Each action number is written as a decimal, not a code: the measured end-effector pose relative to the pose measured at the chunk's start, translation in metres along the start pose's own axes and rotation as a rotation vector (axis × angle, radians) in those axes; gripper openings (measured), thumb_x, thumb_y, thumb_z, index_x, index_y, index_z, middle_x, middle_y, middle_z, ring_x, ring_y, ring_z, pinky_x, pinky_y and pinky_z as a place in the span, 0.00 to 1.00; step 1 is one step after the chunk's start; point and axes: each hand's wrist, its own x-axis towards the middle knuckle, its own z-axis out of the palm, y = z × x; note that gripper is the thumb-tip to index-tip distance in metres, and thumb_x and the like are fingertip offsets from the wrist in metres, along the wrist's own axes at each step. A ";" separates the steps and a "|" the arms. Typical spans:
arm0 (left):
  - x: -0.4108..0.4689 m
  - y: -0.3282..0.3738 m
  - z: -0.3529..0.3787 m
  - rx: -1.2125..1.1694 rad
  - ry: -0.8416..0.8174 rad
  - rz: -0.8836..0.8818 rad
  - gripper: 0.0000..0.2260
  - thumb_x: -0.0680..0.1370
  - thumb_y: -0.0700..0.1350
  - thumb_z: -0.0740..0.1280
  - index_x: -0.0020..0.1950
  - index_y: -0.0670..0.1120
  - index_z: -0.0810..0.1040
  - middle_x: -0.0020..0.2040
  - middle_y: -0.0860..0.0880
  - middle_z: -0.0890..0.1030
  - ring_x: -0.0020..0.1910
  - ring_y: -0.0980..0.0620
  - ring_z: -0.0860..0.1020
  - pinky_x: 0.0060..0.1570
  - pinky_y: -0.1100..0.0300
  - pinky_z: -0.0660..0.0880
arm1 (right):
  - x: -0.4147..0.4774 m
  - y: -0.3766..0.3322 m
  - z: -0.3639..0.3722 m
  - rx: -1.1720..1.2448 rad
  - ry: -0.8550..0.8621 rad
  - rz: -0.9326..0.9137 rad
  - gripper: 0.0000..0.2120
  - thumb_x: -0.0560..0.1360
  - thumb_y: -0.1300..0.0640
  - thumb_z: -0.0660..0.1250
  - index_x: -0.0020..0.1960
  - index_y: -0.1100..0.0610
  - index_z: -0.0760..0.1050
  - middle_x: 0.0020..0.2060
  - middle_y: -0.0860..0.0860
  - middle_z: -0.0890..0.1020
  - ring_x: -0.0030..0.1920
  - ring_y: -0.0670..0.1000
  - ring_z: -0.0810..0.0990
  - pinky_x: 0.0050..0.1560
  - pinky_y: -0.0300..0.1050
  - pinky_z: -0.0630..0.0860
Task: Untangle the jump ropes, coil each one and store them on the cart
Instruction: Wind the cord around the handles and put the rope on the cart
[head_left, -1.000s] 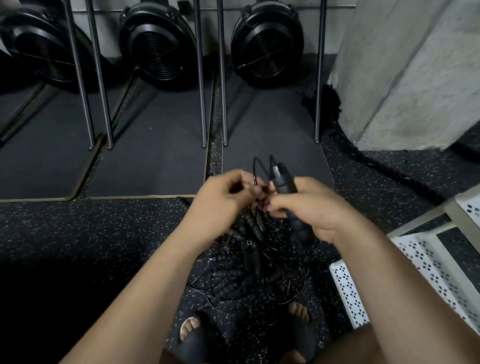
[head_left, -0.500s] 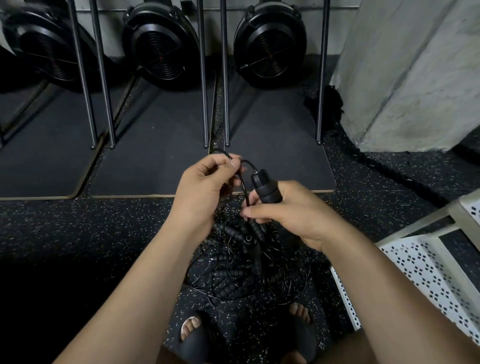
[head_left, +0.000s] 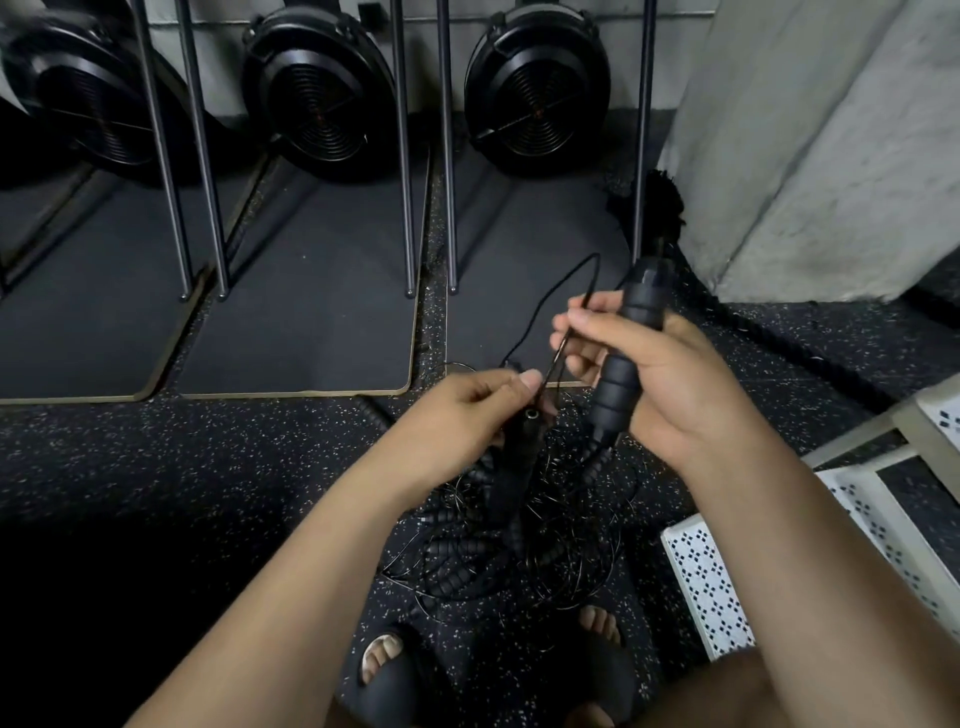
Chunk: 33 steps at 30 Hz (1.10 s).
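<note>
A tangle of black jump ropes (head_left: 498, 551) with several ribbed handles and thin cords lies on the speckled floor between my feet. My right hand (head_left: 670, 384) grips one black ribbed handle (head_left: 631, 338), held upright, and its fingertips pinch a thin cord (head_left: 563, 291) that loops up above the hand. My left hand (head_left: 467, 415) holds a second black handle (head_left: 519, 452) that hangs down toward the pile, with the thumb pressed on the same cord. The white perforated cart (head_left: 727, 587) stands at the lower right.
Three black fan machines (head_left: 537, 83) stand at the back wall on dark mats (head_left: 301, 322), with thin metal posts (head_left: 400, 156) rising between them. A grey concrete pillar (head_left: 831, 156) fills the upper right. A thick black rope (head_left: 779, 338) runs along the floor by it.
My right hand has lifted its handle up and to the right. My left hand has dropped lower and now holds a second handle, and the cord is drawn out between the hands.
</note>
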 end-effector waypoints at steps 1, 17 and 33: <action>0.000 -0.001 0.001 0.012 -0.009 0.014 0.20 0.84 0.62 0.66 0.55 0.45 0.85 0.52 0.40 0.87 0.52 0.39 0.86 0.64 0.40 0.78 | 0.001 -0.001 -0.002 0.039 0.033 0.006 0.11 0.75 0.64 0.76 0.56 0.61 0.81 0.48 0.59 0.88 0.48 0.53 0.87 0.45 0.42 0.81; -0.007 0.001 0.013 -0.045 -0.132 0.065 0.12 0.78 0.43 0.78 0.57 0.40 0.80 0.53 0.39 0.82 0.50 0.50 0.79 0.58 0.45 0.76 | 0.010 0.002 -0.010 0.102 0.191 0.093 0.09 0.79 0.65 0.74 0.57 0.62 0.79 0.45 0.58 0.88 0.43 0.52 0.88 0.44 0.44 0.85; 0.007 0.010 -0.024 -0.407 0.272 0.041 0.07 0.82 0.44 0.71 0.45 0.53 0.83 0.45 0.46 0.78 0.46 0.48 0.75 0.43 0.53 0.72 | -0.006 0.038 0.037 -0.317 0.138 -0.001 0.10 0.82 0.52 0.67 0.54 0.59 0.78 0.40 0.54 0.80 0.41 0.52 0.77 0.44 0.51 0.73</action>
